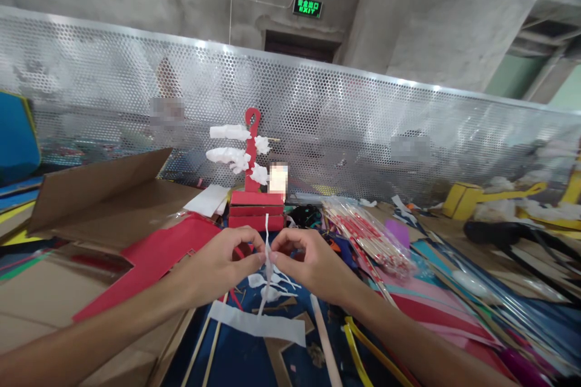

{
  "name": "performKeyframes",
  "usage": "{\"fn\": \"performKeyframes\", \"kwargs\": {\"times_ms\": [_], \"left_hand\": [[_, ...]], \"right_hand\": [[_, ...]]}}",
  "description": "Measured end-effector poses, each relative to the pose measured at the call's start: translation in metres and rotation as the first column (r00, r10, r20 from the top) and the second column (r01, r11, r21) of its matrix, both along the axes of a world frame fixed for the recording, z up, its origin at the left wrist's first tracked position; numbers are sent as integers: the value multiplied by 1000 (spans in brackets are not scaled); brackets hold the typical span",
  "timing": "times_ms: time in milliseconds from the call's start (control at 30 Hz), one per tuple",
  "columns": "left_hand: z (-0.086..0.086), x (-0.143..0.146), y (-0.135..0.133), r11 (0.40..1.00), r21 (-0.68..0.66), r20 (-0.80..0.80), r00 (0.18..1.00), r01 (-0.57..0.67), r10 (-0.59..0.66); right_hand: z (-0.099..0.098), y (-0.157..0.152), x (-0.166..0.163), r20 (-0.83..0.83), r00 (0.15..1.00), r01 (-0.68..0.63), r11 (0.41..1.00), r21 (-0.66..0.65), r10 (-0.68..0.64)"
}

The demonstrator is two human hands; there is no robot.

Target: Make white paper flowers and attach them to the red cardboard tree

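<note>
My left hand (236,252) and my right hand (303,259) meet at the centre, thumbs and forefingers pinched on a thin upright strip of white paper (267,227). The strip looks narrow and twisted, and its lower end hangs down between my hands. Under it a wider flat white paper strip (258,321) lies across the dark blue surface. Several small white paper pieces with twisted tails (272,295) lie just behind that strip. Farther back stands a red cardboard stand (252,178) with a hooked top, bearing several scrunched white pieces (228,156) on its sides.
An open brown cardboard box (95,205) and red sheet (167,254) lie at left. Bagged red-and-white sticks (367,236), coloured sheets (436,308) and a yellow cardboard piece (460,201) crowd the right. Thin wooden sticks (211,347) lie in front. A perforated metal panel (318,115) stands behind.
</note>
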State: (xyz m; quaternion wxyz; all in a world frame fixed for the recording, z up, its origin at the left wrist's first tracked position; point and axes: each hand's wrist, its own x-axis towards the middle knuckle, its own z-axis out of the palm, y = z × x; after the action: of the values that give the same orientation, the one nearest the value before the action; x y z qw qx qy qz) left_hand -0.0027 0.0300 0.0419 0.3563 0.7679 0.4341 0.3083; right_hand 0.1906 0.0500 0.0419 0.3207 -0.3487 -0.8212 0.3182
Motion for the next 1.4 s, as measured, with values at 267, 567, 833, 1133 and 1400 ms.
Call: {"fn": "performKeyframes", "kwargs": {"times_ms": [267, 567, 833, 1133, 1400], "left_hand": [[4, 0, -1, 999, 40, -20, 1000, -16, 17], [2, -1, 0, 999, 50, -30, 1000, -2, 3], [-1, -3, 5, 1000, 14, 31, 999, 7, -8], [-7, -3, 8, 1000, 8, 72, 997, -2, 2], [-7, -3, 6, 1000, -4, 67, 998, -14, 14]], "right_hand": [[0, -1, 1, 5, 1000, -1, 1000, -24, 1], [0, -2, 0, -4, 1000, 17, 999, 34, -17], [-1, 3, 2, -33, 999, 25, 1000, -17, -26], [-6, 10, 4, -98, 995, -8, 994, -105, -2], [-5, 7, 3, -109, 994, -9, 992, -128, -5]]}}
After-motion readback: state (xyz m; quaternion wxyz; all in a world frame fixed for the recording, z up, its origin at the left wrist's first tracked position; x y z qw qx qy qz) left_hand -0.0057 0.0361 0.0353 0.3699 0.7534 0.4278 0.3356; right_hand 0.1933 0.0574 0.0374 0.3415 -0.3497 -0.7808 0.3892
